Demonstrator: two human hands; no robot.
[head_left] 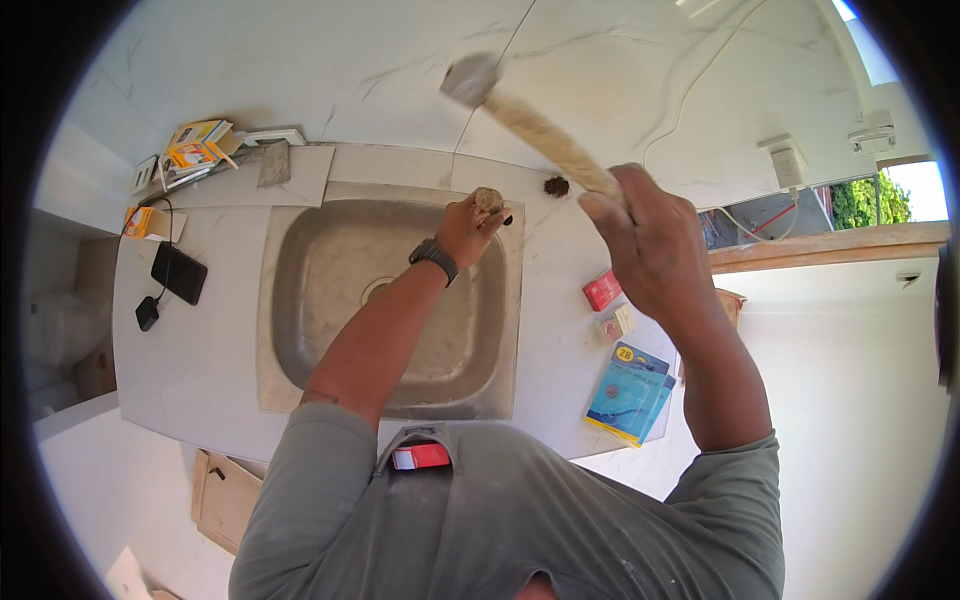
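My right hand (pixel 655 235) is wrapped round the wooden handle of a hammer (pixel 545 135), raised over the counter's far side. Its blurred grey head (pixel 470 80) points up and to the left. At the sink's far right corner, my left hand (pixel 465 232) grips a round, brownish, rough-topped piece (pixel 488 200); its lower part is hidden, so I cannot tell its kind. Beside those fingers is a small dark spot on the rim. The steel sink (pixel 390 400) lies below my left forearm. A dark brown rough patch (pixel 556 187) sits right of the sink.
On the right of the counter are a red box (pixel 602 290), a small pale box (pixel 616 323) and blue flat packs (pixel 628 392). A black phone-like device (pixel 180 272) with a cable lies at left, near yellow boxes (pixel 200 145). A cord runs to a wall socket (pixel 785 160).
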